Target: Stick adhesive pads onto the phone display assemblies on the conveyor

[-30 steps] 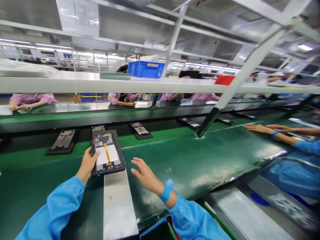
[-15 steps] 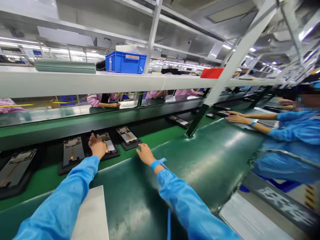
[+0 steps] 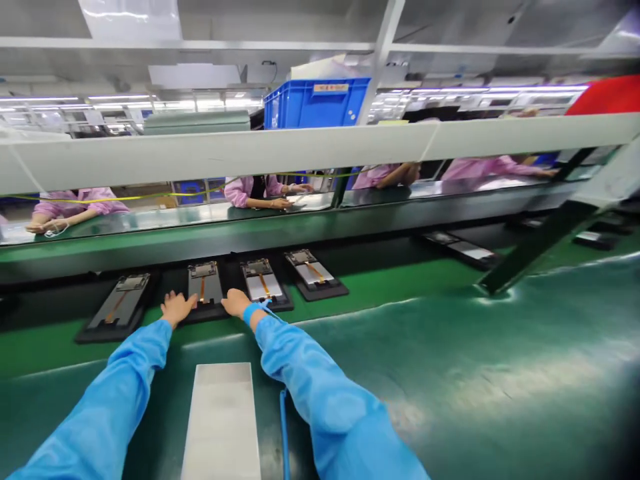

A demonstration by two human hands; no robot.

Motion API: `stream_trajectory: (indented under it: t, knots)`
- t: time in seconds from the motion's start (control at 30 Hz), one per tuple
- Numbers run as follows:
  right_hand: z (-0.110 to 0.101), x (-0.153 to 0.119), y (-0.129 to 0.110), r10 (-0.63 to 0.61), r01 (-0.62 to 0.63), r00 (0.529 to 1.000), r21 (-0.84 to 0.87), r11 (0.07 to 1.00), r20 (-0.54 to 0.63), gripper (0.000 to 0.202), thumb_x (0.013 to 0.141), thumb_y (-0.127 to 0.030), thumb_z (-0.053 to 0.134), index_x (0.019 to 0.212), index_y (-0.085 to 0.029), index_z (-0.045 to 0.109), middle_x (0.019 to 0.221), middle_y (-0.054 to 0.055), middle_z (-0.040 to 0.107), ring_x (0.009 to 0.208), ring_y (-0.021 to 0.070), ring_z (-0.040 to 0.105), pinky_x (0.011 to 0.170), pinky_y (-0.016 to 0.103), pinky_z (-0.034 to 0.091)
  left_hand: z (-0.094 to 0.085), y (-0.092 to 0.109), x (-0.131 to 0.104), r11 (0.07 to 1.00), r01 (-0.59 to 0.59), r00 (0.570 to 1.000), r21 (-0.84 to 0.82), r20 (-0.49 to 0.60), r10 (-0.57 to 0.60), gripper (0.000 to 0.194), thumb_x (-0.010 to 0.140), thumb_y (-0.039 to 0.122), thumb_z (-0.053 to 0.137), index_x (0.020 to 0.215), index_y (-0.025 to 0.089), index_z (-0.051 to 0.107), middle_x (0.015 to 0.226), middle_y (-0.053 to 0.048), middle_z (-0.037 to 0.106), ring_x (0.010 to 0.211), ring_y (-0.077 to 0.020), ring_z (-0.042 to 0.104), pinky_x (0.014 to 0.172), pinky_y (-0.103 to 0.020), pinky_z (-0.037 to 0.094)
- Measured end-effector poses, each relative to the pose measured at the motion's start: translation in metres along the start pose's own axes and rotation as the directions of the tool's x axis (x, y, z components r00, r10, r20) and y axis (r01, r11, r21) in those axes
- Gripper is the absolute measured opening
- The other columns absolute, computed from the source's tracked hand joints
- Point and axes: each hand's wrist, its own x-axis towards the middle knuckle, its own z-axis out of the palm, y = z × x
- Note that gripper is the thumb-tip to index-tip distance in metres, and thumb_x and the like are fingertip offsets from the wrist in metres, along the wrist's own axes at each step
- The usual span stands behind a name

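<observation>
Several open phone-like devices in black trays lie in a row on the green belt [image 3: 370, 289]. My left hand [image 3: 177, 308] is at the left edge of one black tray [image 3: 204, 283], its fingers apart. At the right edge of that same tray is my right hand [image 3: 237, 303], fingers closed on the edge, a blue band at its wrist. The device in the tray shows a grey body and an orange ribbon. Just to the right sits another device [image 3: 262, 279], and beyond it a further one [image 3: 309, 268]. One more device [image 3: 117, 307] lies left of my left hand.
A pale rectangular plate [image 3: 223, 420] lies on the green bench in front of me. A slanted dark post [image 3: 540, 247] rises at the right. Above the belt runs a white shelf [image 3: 215, 155] bearing a blue crate [image 3: 317, 103]. People in pink sleeves work beyond.
The view has turned left, and the co-worker in blue is out of view. My hands have moved to opposite sides of one tray; my right hand has closed at its edge.
</observation>
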Motion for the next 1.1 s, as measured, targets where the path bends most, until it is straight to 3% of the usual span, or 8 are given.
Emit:
stream_trajectory:
  t: [0.23, 0.37, 0.5, 0.7, 0.83, 0.93, 1.0, 1.1]
  knots:
    - [-0.007, -0.06, -0.028, -0.01, 0.015, 0.999, 0.141, 0.99, -0.039, 0.03, 0.091, -0.02, 0.066, 0.118, -0.009, 0.065, 0.119, 0.016, 0.067, 0.106, 0.0236, 0.066, 0.093, 0.037, 0.053, -0.04, -0.011, -0.043, 0.933, 0.037, 0.996, -0.357, 0.093, -0.004, 0.061, 0.083, 0.038, 0.07, 0.13, 0.004, 0.05, 0.119, -0.025, 0.068, 0.118, -0.0321, 0.063, 0.098, -0.039, 0.049]
    - [-0.004, -0.175, -0.047, -0.174, 0.166, 0.985, 0.244, 0.955, 0.008, 0.044, 0.09, -0.019, 0.063, 0.134, -0.015, 0.058, 0.124, 0.013, 0.064, 0.107, 0.02, 0.066, 0.092, 0.031, 0.054, -0.107, -0.059, -0.123, 0.827, 0.066, 0.99, -0.558, 0.139, 0.015, 0.066, 0.082, 0.037, 0.073, 0.135, 0.014, 0.043, 0.109, -0.014, 0.072, 0.09, -0.0216, 0.073, 0.08, -0.032, 0.058]
    - [-0.025, -0.322, -0.051, -0.386, 0.347, 0.917, 0.274, 0.897, 0.103, 0.051, 0.094, -0.029, 0.057, 0.144, -0.026, 0.048, 0.146, 0.01, 0.049, 0.108, 0.0184, 0.064, 0.096, 0.034, 0.053, -0.165, -0.135, -0.221, 0.675, 0.271, 0.961, -0.686, 0.232, -0.15, 0.068, 0.072, 0.033, 0.084, 0.13, 0.021, 0.05, 0.101, -0.008, 0.073, 0.075, -0.0199, 0.072, 0.069, -0.033, 0.059]
    - [-0.041, -0.461, -0.024, -0.083, 0.074, 0.986, 0.064, 0.995, 0.147, 0.028, 0.101, -0.042, 0.048, 0.11, -0.025, 0.068, 0.105, 0.006, 0.072, 0.098, 0.0233, 0.067, 0.086, 0.035, 0.052, -0.175, -0.229, -0.305, 0.675, 0.424, 0.905, -0.604, 0.25, -0.345, 0.075, 0.07, 0.038, 0.083, 0.134, 0.019, 0.047, 0.106, -0.011, 0.071, 0.082, -0.0236, 0.072, 0.076, -0.04, 0.059]
    - [0.02, -0.457, -0.02, -0.06, 0.071, 0.993, 0.107, 0.992, -0.103, 0.021, 0.1, -0.034, 0.049, 0.103, -0.022, 0.066, 0.099, 0.006, 0.071, 0.092, 0.0225, 0.067, 0.083, 0.034, 0.052, -0.172, -0.249, -0.319, 0.94, 0.117, 0.99, -0.32, 0.109, -0.086, 0.075, 0.076, 0.055, 0.072, 0.134, 0.013, 0.05, 0.124, -0.018, 0.063, 0.113, -0.0349, 0.062, 0.097, -0.054, 0.05]
    - [0.073, -0.414, -0.027, -0.161, 0.206, 0.951, 0.151, 0.967, -0.265, 0.017, 0.099, -0.025, 0.049, 0.106, -0.021, 0.065, 0.102, 0.007, 0.068, 0.092, 0.0207, 0.066, 0.083, 0.034, 0.054, -0.173, -0.238, -0.33, 0.97, -0.227, 0.971, 0.089, -0.054, 0.232, 0.059, 0.087, 0.053, 0.059, 0.125, 0.009, 0.06, 0.14, -0.026, 0.048, 0.132, -0.045, 0.044, 0.103, -0.065, 0.039]
    - [0.1, -0.381, -0.032, -0.245, 0.288, 0.926, 0.115, 0.951, -0.288, 0.021, 0.097, -0.019, 0.05, 0.114, -0.021, 0.063, 0.108, 0.009, 0.065, 0.096, 0.0209, 0.064, 0.088, 0.036, 0.054, -0.167, -0.22, -0.344, 0.867, -0.472, 0.873, 0.16, -0.052, 0.485, 0.044, 0.094, 0.042, 0.052, 0.124, 0.011, 0.062, 0.143, -0.024, 0.049, 0.134, -0.0397, 0.044, 0.105, -0.059, 0.04]
    - [0.123, -0.343, -0.038, -0.339, 0.341, 0.912, -0.032, 0.939, -0.23, 0.031, 0.092, -0.011, 0.055, 0.122, -0.02, 0.061, 0.113, 0.011, 0.061, 0.108, 0.0247, 0.059, 0.096, 0.042, 0.051, -0.147, -0.187, -0.367, 0.61, -0.789, 0.614, 0.079, 0.128, 0.778, 0.035, 0.098, 0.024, 0.047, 0.13, 0.018, 0.06, 0.139, -0.014, 0.059, 0.135, -0.027, 0.047, 0.113, -0.05, 0.035]
